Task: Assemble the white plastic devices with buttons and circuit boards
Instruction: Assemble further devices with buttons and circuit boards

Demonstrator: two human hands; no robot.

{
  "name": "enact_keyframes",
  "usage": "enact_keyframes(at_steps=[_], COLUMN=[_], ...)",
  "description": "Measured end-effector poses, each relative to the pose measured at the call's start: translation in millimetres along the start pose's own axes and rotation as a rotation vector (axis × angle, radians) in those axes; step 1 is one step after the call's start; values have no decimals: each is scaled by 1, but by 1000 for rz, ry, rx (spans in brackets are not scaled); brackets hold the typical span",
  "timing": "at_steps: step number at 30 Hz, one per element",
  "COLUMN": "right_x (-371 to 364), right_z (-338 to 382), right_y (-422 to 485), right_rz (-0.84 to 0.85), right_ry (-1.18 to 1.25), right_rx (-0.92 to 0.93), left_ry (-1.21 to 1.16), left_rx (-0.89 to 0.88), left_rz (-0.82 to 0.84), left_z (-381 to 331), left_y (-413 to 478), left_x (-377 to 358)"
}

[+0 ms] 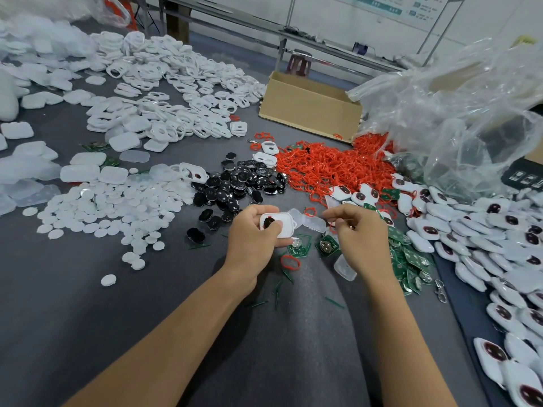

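Partly, left hand (251, 235) hides white device (282, 226); right hand (360, 233) contents unclear.

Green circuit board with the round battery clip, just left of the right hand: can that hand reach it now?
Probably yes. The green circuit board lies uncovered beside the right hand, nothing between them; its fingers look pinched, perhaps on something small, so may need freeing first.

The left arm (176, 333) and right arm (396, 333) reach forward, bare; the left hand (254, 235) curls round a white case (283, 227), thumb on top; the right hand (360, 235) is near, not touching, fingers bent in, tips pinched together; what they pinch is too small to tell.
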State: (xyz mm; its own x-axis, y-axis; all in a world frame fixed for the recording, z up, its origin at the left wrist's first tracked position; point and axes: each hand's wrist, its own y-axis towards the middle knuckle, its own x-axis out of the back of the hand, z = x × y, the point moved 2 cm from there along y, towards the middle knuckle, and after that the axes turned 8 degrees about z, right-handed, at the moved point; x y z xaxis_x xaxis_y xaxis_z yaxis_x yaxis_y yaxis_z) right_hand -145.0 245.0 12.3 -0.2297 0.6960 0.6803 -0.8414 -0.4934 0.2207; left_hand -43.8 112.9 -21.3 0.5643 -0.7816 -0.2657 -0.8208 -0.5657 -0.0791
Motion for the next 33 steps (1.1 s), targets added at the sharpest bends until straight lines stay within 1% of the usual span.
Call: enact_keyframes(at_steps=[3,6,8,11,13,15,17,19,22,23,26,30,31,33], right_x=[-3,-13,-18,-20,-21,-20,-17,-11,-5,-4,-2,-2,-2,-2], right_z=[-2,-6,-9,-12,-14,-15,-13,-12,-9,-8,-3,2,3,4], right_y=[4,10,14,18,18,15,11,10,7,5,3,0,0,0], right_rz=[23,133,175,199,161,86,7,-41,25,57,130,143,140,123], right_ry=[-219,-418,-440,-366,-346,-350,-251,-10,449,557,679,931,948,900], right_rx=[36,19,11,16,28,50,61,6,-103,-117,-131,-191,-188,-156], left_ry=[-53,-111,-116,-16,18,16,9,16,7,1,25,1,-10,-12], left_rx=[4,29,40,40,39,39,45,48,38,36,41,52,56,67], left_rz=[-14,-28,-16,11,19,28,39,46,61,66,83,113,119,140], left_z=[0,0,1,4,6,7,8,8,8,7,7,5,5,4], left_y=[0,2,3,4,5,6,6,7,6,6,4,2,1,1], left_x=[0,0,0,1,2,3,3,4,3,2,2,2,1,1])
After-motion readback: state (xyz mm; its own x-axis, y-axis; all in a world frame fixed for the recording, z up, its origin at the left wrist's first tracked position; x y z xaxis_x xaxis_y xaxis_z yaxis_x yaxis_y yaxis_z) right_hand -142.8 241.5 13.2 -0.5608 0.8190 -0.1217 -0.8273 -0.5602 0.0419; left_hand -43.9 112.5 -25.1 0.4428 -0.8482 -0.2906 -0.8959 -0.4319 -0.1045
